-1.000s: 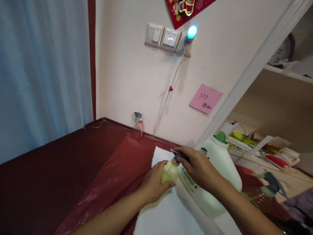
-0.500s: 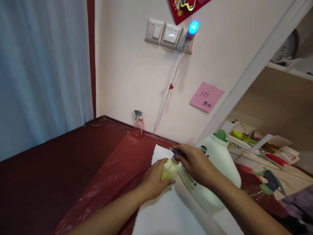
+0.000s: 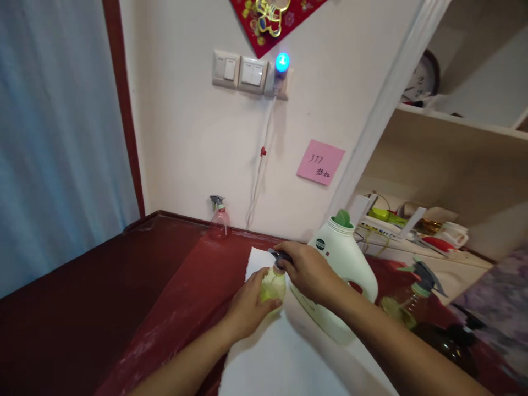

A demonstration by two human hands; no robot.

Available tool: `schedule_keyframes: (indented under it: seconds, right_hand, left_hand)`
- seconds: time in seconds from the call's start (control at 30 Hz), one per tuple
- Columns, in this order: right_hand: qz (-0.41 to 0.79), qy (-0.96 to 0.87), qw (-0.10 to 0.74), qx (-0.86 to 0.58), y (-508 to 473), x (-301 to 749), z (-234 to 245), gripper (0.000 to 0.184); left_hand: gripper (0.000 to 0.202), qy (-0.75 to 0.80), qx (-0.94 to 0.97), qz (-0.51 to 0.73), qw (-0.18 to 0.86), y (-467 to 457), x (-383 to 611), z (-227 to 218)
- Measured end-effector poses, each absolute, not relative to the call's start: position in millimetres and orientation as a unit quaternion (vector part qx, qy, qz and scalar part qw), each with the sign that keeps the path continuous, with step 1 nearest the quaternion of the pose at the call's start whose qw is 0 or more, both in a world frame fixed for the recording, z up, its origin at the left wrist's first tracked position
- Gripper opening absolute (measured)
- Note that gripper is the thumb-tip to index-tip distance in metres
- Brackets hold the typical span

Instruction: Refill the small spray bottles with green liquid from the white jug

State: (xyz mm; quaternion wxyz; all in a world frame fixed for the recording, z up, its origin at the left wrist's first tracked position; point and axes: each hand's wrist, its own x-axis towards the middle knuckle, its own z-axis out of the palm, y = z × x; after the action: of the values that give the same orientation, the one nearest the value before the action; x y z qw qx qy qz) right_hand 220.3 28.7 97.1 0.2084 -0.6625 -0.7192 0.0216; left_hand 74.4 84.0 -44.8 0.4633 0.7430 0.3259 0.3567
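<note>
A small clear spray bottle point(image 3: 273, 287) with yellow-green liquid stands over a sheet of white paper point(image 3: 280, 357). Wrapped around its body is my left hand point(image 3: 247, 308), the thumb across the lower front. My right hand point(image 3: 303, 269) grips the dark spray head point(image 3: 281, 256) at the bottle's neck, and its fingers hide part of it. Right behind my right wrist stands a large pale green jug point(image 3: 350, 258), uncapped, with a green piece sticking out of its mouth.
A pink spray bottle point(image 3: 220, 223) stands by the wall. Another spray bottle point(image 3: 412, 297) and a dark pump bottle point(image 3: 449, 341) are at the right. Shelves point(image 3: 454, 124) hold a clock and small items. A white cable point(image 3: 259, 176) hangs from the socket.
The view has turned to the right, so the scene shifts left in the picture. Both hands keep their hold on the spray bottle and its head.
</note>
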Motion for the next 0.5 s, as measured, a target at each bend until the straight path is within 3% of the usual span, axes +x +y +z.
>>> schedule_keyframes:
  seconds: [0.5]
  right_hand:
    - [0.015, -0.71, 0.23, -0.666, 25.8, 225.1, 100.4, 0.025]
  left_hand:
    - [0.065, 0.301, 0.742, 0.347, 0.487, 94.5, 77.0, -45.2]
